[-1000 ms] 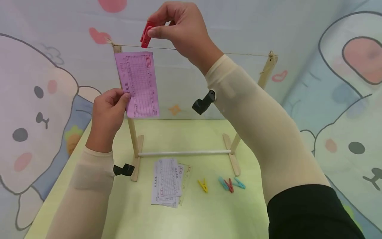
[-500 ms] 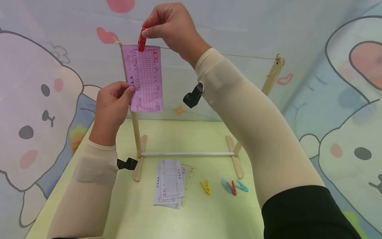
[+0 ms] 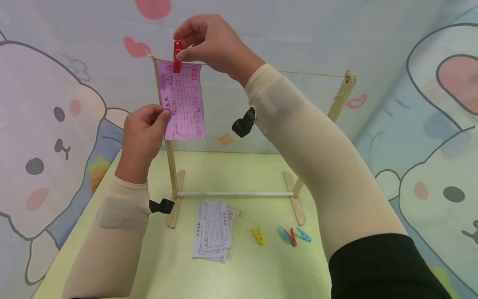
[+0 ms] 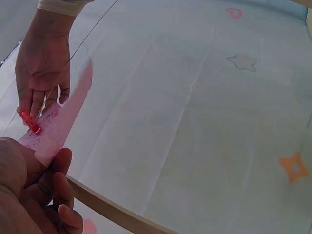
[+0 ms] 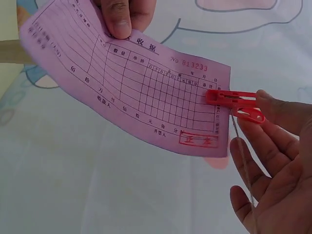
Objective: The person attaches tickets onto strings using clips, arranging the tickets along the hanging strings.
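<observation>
A pink receipt slip (image 3: 184, 101) hangs upright at the left end of the string (image 5: 242, 156), its top edge at the string. My left hand (image 3: 143, 133) pinches its left edge between thumb and fingers. A red clothespin (image 5: 234, 100) is clipped over the slip's top edge at the string. My right hand (image 3: 214, 45) holds the clothespin's handle end between thumb and index finger. In the right wrist view its other fingers spread loosely beside the string. The left wrist view shows the red clothespin (image 4: 30, 122) just beyond the left hand (image 4: 34, 190).
The string runs to the right wooden post (image 3: 341, 97) of a frame with a white crossbar (image 3: 235, 194). Below lie several paper slips (image 3: 214, 228), a yellow clothespin (image 3: 257, 236), a red clothespin (image 3: 290, 236) and two blue clothespins (image 3: 303, 234) on the table (image 3: 261, 274).
The slip has risen to the string, and the right hand has brought the red clothespin down onto its top edge. The right fingers have loosened slightly on it.
</observation>
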Demonstrator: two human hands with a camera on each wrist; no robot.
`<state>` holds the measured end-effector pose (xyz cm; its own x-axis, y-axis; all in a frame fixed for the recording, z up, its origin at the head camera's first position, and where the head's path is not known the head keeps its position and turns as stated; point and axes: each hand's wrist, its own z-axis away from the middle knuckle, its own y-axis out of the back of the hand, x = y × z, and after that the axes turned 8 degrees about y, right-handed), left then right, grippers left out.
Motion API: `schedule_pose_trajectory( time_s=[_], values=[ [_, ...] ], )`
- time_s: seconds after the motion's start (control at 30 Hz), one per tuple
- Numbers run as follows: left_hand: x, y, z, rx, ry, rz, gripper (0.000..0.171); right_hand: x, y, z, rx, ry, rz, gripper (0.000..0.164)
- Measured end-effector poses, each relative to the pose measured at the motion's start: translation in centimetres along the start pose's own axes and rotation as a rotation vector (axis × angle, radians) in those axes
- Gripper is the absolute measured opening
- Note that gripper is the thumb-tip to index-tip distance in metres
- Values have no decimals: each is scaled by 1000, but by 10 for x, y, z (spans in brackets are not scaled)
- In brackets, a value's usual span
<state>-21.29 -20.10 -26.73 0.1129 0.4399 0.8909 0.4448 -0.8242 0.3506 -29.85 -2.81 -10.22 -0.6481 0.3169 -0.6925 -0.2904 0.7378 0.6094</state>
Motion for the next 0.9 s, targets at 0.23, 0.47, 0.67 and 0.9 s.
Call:
schedule_pose_trajectory(
  time_s=[0.23,0.47,0.67,0.9],
  values=[
    [-3,0,-1,14,1,-11,42,4,5,4,-19,33,219,63],
    [-10,-7,3,121,-55,-70,43,19,22,54,174,286,420,61],
    [-33,-15,30,359,-221,-74,36,71,21,147,411,726,394,43],
    [-107,-64,98,197,-149,-178,35,188,-29,275,285,221,305,32]
  ],
)
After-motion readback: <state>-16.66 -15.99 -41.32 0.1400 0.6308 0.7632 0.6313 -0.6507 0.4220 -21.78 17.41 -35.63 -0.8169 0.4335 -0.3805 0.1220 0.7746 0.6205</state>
